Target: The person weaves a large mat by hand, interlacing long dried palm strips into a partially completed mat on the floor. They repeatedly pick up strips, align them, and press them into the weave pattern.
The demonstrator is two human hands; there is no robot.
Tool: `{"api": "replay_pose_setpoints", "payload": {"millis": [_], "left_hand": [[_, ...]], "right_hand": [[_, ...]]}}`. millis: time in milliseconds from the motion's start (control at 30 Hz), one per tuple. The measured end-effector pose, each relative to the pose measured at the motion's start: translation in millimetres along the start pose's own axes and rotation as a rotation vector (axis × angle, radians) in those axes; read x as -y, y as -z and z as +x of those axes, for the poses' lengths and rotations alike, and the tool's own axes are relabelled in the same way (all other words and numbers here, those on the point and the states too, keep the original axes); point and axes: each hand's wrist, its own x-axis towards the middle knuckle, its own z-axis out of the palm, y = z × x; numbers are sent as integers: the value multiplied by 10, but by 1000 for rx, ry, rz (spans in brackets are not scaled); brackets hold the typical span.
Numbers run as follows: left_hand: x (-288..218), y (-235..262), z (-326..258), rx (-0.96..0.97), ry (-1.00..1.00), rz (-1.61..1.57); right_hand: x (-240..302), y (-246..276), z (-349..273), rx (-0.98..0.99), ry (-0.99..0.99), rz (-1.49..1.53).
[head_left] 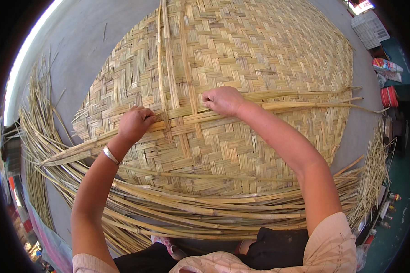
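A large woven reed mat (pixel 259 59) in a herringbone pattern lies spread before me. Long flattened reed strips (pixel 314 104) run crosswise over it, and several loose vertical strips (pixel 166 59) cross them near the middle. My left hand (pixel 136 123), with a silver bangle on its wrist, is closed around a crosswise strip left of the crossing. To the right of the vertical strips, my right hand (pixel 223 100) is curled closed on another crosswise strip. The fingertips of my right hand are mostly hidden.
A thick bundle of long reeds (pixel 205 211) lies between me and the mat, its thin ends fanning out at both sides. Along the right edge are a white plastic crate (pixel 370 28), a printed bag (pixel 387 66) and a red spool (pixel 389 96). Grey floor (pixel 84 50) surrounds the mat.
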Motion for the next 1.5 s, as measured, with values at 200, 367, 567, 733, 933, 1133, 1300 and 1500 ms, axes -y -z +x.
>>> {"api": "replay_pose_setpoints", "payload": {"millis": [200,367,567,733,933,1133,1300,1500], "left_hand": [[-285,-270,-172,-238,-219,104],[-448,-396,-148,-100,-230,312],[-468,-423,-100,-57,-276,412],[-469,-456,-114,-59,-242,404],[-434,-591,-166,-211,-214,363],[-423,-706,-180,-236,-155,304],[-451,-672,-195,-243,-158,337],[-459,-635,-181,-218,-138,301]], "right_hand": [[34,36,33,-17,20,-84],[74,52,0,27,22,-74],[208,-67,-18,-120,169,-363],[408,-84,-35,-308,288,-307],[850,-261,167,26,-171,97],[920,-352,238,97,-268,40],[1049,-263,249,156,-368,15],[1094,-238,232,143,-397,43]]}}
